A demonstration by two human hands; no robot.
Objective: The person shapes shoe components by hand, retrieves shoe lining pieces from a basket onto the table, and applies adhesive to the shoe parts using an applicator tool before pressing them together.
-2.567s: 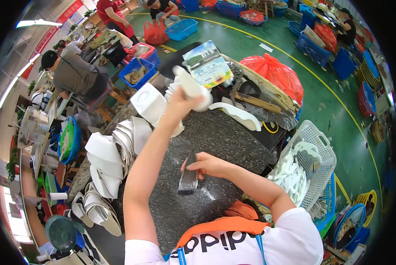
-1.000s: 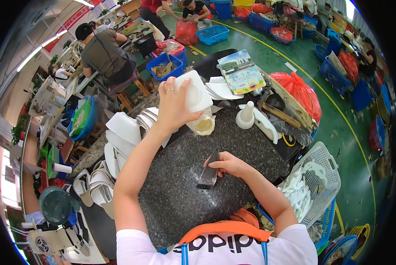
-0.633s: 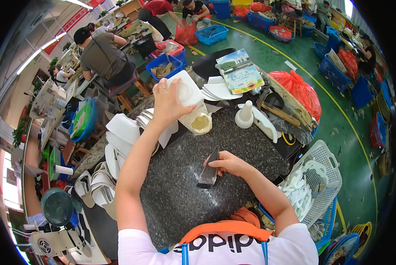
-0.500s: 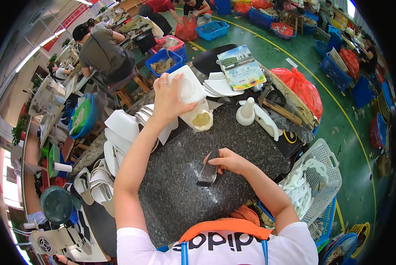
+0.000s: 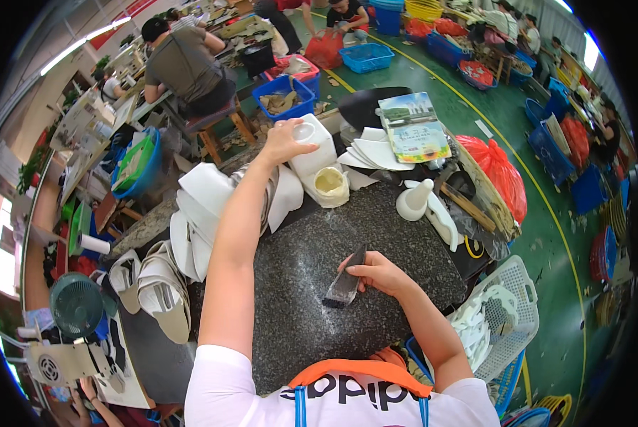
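My left hand [image 5: 285, 142] reaches to the back of the dark speckled stone slab [image 5: 290, 263], its fingers wrapped round a white squarish plastic container [image 5: 322, 148]. Just in front of that stands a cream-coloured pot [image 5: 331, 191] with an open, rough-edged mouth. In my right hand [image 5: 377, 273] is a flat dark brush [image 5: 346, 281], gripped between thumb and fingers, its black end angled down to the slab's middle. Whitish smears mark the stone beside it. A white cone-shaped piece [image 5: 414, 201] and a curved white piece [image 5: 441, 224] lie at the slab's back right.
White sheet pieces [image 5: 194, 210] and stacked beige shoe parts [image 5: 164, 288] lie on the left. A booklet [image 5: 414, 128] rests on white cut pieces behind. To the right are a white basket [image 5: 514, 320] of white parts and a red bag [image 5: 491, 174]. A seated person [image 5: 191, 64] works beyond.
The view has shifted a little. The white container stands more upright under my left hand. My right hand has moved the brush slightly, and the whitish smears on the slab look larger.
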